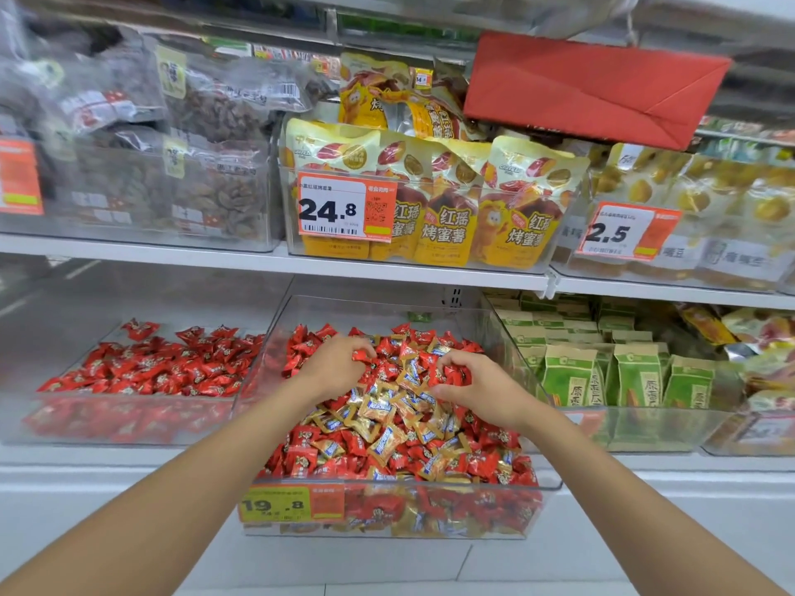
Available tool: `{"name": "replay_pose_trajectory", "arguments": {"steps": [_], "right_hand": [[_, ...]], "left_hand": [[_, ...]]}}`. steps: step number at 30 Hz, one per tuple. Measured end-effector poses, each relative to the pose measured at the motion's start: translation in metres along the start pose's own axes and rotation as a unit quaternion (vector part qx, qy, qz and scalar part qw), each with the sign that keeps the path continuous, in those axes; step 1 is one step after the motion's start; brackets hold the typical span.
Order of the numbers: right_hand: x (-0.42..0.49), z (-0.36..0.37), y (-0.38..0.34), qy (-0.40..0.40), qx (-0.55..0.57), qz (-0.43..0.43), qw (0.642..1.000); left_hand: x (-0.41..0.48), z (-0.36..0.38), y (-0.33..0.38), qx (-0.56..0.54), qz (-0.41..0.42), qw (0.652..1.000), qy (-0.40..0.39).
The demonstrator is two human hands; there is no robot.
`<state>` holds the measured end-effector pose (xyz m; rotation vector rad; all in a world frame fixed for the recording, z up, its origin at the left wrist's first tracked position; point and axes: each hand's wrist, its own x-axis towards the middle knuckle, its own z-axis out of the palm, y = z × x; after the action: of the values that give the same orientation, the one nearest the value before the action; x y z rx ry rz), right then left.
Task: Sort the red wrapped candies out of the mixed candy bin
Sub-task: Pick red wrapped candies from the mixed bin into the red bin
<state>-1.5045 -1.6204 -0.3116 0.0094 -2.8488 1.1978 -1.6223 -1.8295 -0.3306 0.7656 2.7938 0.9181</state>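
Setting: a shop shelf lined with clear bins, with bagged snacks on the tier above.
Left hand: fingers curled, gripping red wrapped candies at the back left of the mixed candy bin.
Right hand: curled likewise, holding red ones just right of the heap of gold wrapped candies.
Task's thing: red candies lie all round both hands, thickest along the front.
Key relation: the all-red bin stands directly left of the mixed bin, so the left hand is nearer.
Hidden: the number of candies in each fist cannot be told, and the lower layers are buried.
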Motion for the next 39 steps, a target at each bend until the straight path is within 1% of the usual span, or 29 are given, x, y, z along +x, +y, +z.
{"name": "replay_pose_trajectory", "arguments": {"steps": [2, 3, 5, 7, 10, 13, 16, 19, 24, 25, 28, 32, 34, 35, 37, 39], "right_hand": [[0.002, 0.0, 0.003, -0.005, 0.001, -0.004, 1.0], [0.004, 0.0, 0.005, -0.005, -0.004, -0.005, 1.0], [0.005, -0.001, 0.008, -0.003, -0.017, -0.008, 1.0], [0.005, -0.001, 0.01, -0.004, -0.027, -0.011, 1.0], [0.003, 0.0, 0.008, -0.006, -0.043, -0.01, 0.999], [0.002, 0.0, 0.007, -0.007, -0.045, 0.001, 0.999], [0.0, -0.002, 0.004, -0.018, -0.026, 0.01, 0.999], [-0.003, 0.0, -0.001, -0.019, -0.035, 0.011, 0.999], [-0.014, -0.003, -0.011, -0.034, -0.009, 0.013, 0.999], [-0.016, -0.005, -0.011, -0.037, -0.029, 0.013, 0.999], [-0.021, -0.005, -0.011, -0.065, -0.152, 0.001, 0.986], [-0.026, 0.018, -0.007, -0.122, -0.181, -0.012, 0.976], [-0.025, 0.03, -0.005, -0.118, -0.197, -0.022, 0.973], [-0.023, 0.032, -0.002, -0.104, -0.196, -0.029, 0.975], [-0.021, 0.031, 0.0, -0.069, -0.162, -0.043, 0.983], [-0.021, 0.025, 0.0, -0.055, -0.108, -0.036, 0.992]], "left_hand": [[0.006, 0.009, 0.001, 0.078, -0.029, 0.995, -0.052], [0.009, 0.012, 0.001, 0.121, -0.041, 0.99, -0.064], [0.011, 0.018, 0.004, 0.18, -0.041, 0.981, -0.063], [0.011, 0.02, 0.005, 0.183, -0.022, 0.982, -0.049], [0.009, 0.019, 0.003, 0.133, -0.007, 0.99, -0.045], [0.003, 0.009, 0.0, 0.041, 0.011, 0.998, -0.039], [-0.006, -0.006, -0.001, -0.037, 0.033, 0.999, -0.013], [-0.023, -0.019, 0.003, -0.074, 0.05, 0.996, 0.004], [-0.056, -0.035, 0.006, -0.095, 0.054, 0.994, 0.015], [-0.062, -0.038, 0.007, -0.099, 0.054, 0.993, 0.021], [-0.076, -0.041, 0.004, -0.105, 0.046, 0.993, 0.03], [-0.084, -0.036, -0.005, -0.133, 0.033, 0.99, 0.03], [-0.085, -0.032, -0.006, -0.15, 0.02, 0.988, 0.032], [-0.086, -0.031, -0.005, -0.163, 0.019, 0.986, 0.029], [-0.089, -0.028, -0.003, -0.174, 0.016, 0.984, 0.02], [-0.087, -0.026, -0.004, -0.164, 0.014, 0.986, 0.023]]}}
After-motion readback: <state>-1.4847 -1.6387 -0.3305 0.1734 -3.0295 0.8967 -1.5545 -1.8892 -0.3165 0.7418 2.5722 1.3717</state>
